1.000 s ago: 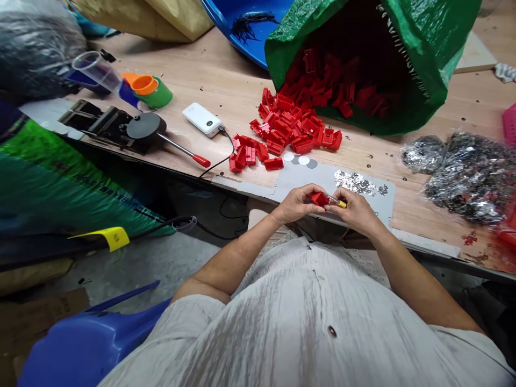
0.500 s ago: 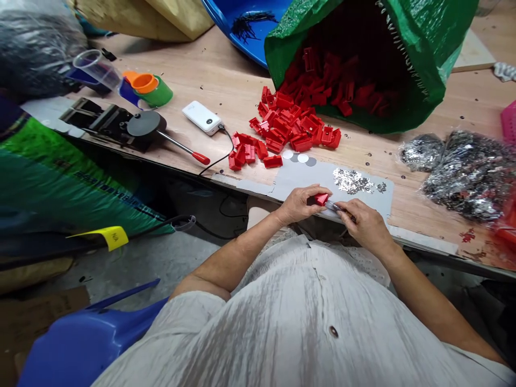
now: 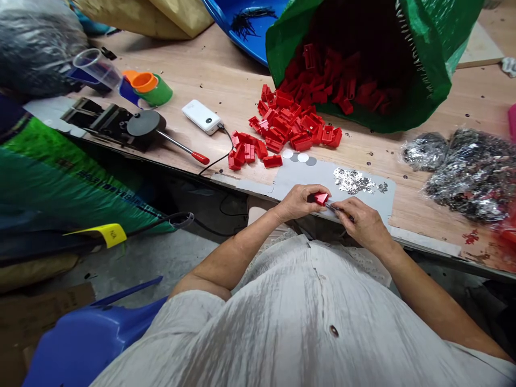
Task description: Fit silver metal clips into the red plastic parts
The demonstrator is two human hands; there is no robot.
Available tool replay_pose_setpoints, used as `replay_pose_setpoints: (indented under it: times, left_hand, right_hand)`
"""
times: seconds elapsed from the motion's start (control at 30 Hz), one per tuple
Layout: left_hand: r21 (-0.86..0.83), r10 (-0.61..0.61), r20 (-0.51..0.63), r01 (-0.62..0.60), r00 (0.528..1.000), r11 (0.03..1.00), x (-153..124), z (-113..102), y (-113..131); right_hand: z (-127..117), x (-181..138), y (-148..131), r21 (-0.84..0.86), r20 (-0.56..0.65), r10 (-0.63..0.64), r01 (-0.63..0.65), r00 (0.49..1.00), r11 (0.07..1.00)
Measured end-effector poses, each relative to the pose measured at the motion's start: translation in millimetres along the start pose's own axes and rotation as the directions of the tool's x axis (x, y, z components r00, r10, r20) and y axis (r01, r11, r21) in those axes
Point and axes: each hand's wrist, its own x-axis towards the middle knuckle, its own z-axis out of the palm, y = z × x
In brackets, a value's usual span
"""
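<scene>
At the table's front edge, my left hand (image 3: 297, 204) grips a small red plastic housing (image 3: 321, 199) between thumb and fingers. My right hand (image 3: 363, 221) pinches thin metal tweezers (image 3: 332, 207), their tip at the right end of the housing. Whether the tip holds a small piece is too fine to make out. Just beyond my hands, small shiny metal pieces (image 3: 351, 181) lie spread on a grey sheet (image 3: 308, 176). A heap of similar red housings (image 3: 288, 124) spills out of a green sack (image 3: 435, 102).
Clear bags of metal parts (image 3: 467, 174) lie at right. On the left are a hand press (image 3: 145, 123) with a red-tipped lever, a white power bank (image 3: 201, 117) with a cable, and plastic cups (image 3: 159, 94). A blue basin (image 3: 252, 40) stands behind.
My right hand and the tweezers have shifted slightly left, closer against the red housing. My left hand stays nearly in place. The camera view has moved a little.
</scene>
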Motion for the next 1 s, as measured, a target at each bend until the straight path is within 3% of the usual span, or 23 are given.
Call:
replay_pose_setpoints:
  times: [0.37,0.6,0.77,1.0]
  left_hand:
    - [-0.02,-0.007,0.02,0.008,1.0,1.0,0.0,-1.4,-5.4]
    - [-0.017,-0.011,-0.001,0.011,1.0,1.0,-2.0,2.3,-2.2]
    - [-0.015,0.016,-0.038,-0.017,0.999,1.0,-3.9,5.5,-2.8]
    - [0.003,0.038,-0.043,-0.038,0.998,0.999,-4.4,6.4,-4.7]
  right_hand:
    - [6.6,0.7,-7.1,-0.072,-0.004,0.056,-0.056,0.998,0.996]
    - [10.3,12.6,-25.4,-0.145,0.011,0.212,-0.208,0.977,0.967]
    - [1.7,11.1,-11.0,0.031,0.071,0.143,-0.145,0.987,0.989]
    - [4.6,3.4,-9.3,0.009,0.034,0.141,-0.141,0.989,0.99]
